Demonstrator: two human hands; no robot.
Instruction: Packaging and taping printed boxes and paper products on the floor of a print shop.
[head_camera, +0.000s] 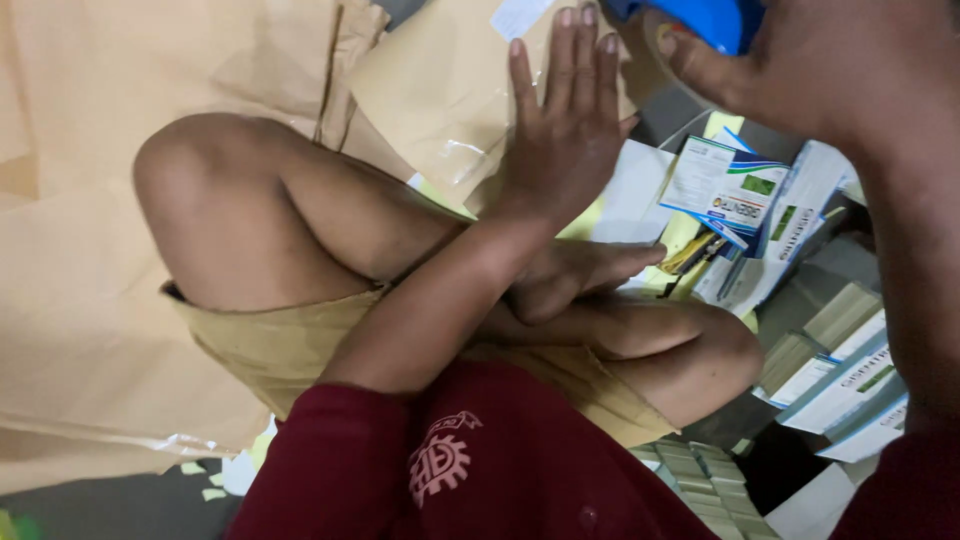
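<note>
Cardboard sheet (440, 90) lies on the floor under the left hand (565, 125), which is spread flat, fingers straight and close together, pressing its far part down. The right hand (800, 60) is curled around a blue tape dispenser (715, 18) just to the right of the left one, raised near the camera. Small printed cartons (735, 195) lie loose below the right hand, beside the crossed legs (300, 215). If the flat hand slides, the sheet may shift or spring up, and the dispenser's edge passes close to the fingertips, so a scratch seems possible.
</note>
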